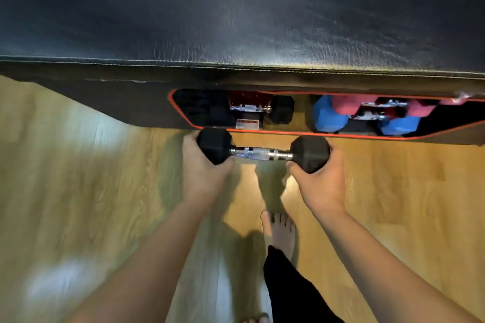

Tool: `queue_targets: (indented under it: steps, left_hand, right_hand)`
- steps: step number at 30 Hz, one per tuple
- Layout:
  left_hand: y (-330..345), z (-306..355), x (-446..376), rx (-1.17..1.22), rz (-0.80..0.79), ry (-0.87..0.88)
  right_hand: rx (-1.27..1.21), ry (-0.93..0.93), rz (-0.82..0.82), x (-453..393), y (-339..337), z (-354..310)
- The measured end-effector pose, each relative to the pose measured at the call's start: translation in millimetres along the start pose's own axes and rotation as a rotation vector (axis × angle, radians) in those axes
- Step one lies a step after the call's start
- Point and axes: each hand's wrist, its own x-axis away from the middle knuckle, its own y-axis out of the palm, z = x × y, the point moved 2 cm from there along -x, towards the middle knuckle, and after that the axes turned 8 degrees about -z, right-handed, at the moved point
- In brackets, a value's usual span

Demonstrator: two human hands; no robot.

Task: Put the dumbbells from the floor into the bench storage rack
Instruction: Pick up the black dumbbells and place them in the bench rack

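Observation:
A black hex dumbbell [262,152] with a chrome handle hangs level above the wooden floor, just in front of the bench's storage rack [288,133]. My left hand [203,165] cups its left head and my right hand [321,181] cups its right head. Inside the red-edged rack lie another black hex dumbbell [282,109] on the left and blue [328,115] and pink [346,105] dumbbells on the right. The black padded bench top [236,21] overhangs the rack and hides its back part.
Light wooden floor [78,178] spreads left and right of me. My bare foot [279,231] and a black trouser leg [288,288] stand below the dumbbell. A white warning label [247,123] sits on the rack's frame.

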Motion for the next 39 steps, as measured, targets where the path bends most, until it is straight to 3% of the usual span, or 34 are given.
queue_targets:
  steps: [7, 16, 17, 20, 23, 26, 31, 36, 39]
  left_hand:
    - [-3.6, 36.1, -91.5, -0.049, 0.158, 0.213]
    - [7.8, 45.0, -113.8, 0.074, 0.183, 0.113]
    - [8.6, 46.1, -123.7, -0.024, 0.145, 0.120]
    - [12.5, 52.4, -150.5, -0.667, -0.065, 0.090]
    - [14.6, 67.0, -155.0, -0.805, -0.211, -0.047]
    - [7.5, 78.3, -137.4, -0.877, -0.254, -0.081]
    - [-7.7, 86.1, -117.3, -0.748, -0.349, -0.074]
    - [-22.9, 106.1, -82.8, -0.602, -0.467, -0.315]
    - [-38.1, 133.4, -41.3, -0.399, -0.485, -0.346]
  right_hand:
    - [0.002, -0.103, 0.045, -86.4, 26.5, -48.8]
    - [-0.009, -0.217, 0.045, -121.2, 31.7, -65.1]
    - [0.021, -0.218, 0.010, -127.7, 33.9, -63.7]
    - [0.373, -0.124, -0.120, -145.4, 39.9, -57.7]
    - [0.471, -0.142, -0.213, -148.3, 40.4, -61.4]
    - [0.458, -0.108, -0.259, -144.9, 37.1, -66.0]
    - [0.475, 0.025, -0.312, -133.7, 22.3, -73.5]
    - [0.341, 0.063, -0.384, -86.5, -17.1, -86.6]
    - [0.307, 0.085, -0.459, -42.6, -52.3, -106.5]
